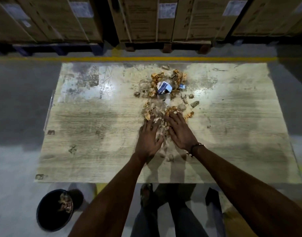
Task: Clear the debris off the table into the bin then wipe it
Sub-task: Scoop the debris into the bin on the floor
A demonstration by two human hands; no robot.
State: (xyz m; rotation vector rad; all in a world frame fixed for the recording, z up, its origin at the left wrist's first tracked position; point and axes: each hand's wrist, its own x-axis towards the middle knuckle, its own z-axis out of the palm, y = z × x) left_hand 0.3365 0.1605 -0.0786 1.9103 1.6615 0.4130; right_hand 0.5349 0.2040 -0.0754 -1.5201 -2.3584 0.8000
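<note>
While the left hand (149, 140) and right hand (180, 131), fingers spread flat, flank the debris (161, 117): cup inward; carry to bin (55, 210).

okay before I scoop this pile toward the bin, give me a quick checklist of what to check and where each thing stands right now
1. Both hands on the near pile: ok, left hand and right hand lie flat on the debris.
2. Bin within reach: ok, on the floor by the table's near left corner.
3. Bin has room: cannot tell, some scraps already inside.
4. Far pile gathered: not ok, loose at the far edge.
5. Wiping cloth ready: cannot tell, none in view.
</note>
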